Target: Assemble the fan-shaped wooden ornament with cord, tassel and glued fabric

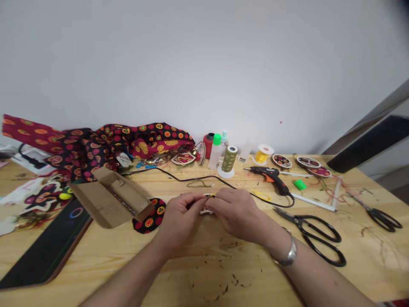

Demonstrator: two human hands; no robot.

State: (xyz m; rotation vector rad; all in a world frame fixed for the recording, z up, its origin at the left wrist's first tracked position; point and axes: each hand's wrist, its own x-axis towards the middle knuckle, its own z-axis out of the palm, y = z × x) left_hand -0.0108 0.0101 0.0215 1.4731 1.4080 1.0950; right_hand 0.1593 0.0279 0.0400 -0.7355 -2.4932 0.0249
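My left hand [180, 219] and my right hand [238, 211] meet above the middle of the wooden table [204, 273]. Both are pinched together on a small pale piece with a bit of yellow thread [208, 199] between the fingertips. Most of that piece is hidden by my fingers, so I cannot name it. A silver bracelet [290, 253] circles my right wrist. A round scrap of black dotted fabric [152, 215] lies just left of my left hand.
An open cardboard box [110, 197] and a dark tablet [47, 251] lie on the left, patterned cloth [105, 143] behind them. Thread spools [229, 160], bottles and a glue gun [271, 175] stand at the back. Black scissors [315, 232] lie at the right, another pair [381, 217] farther out.
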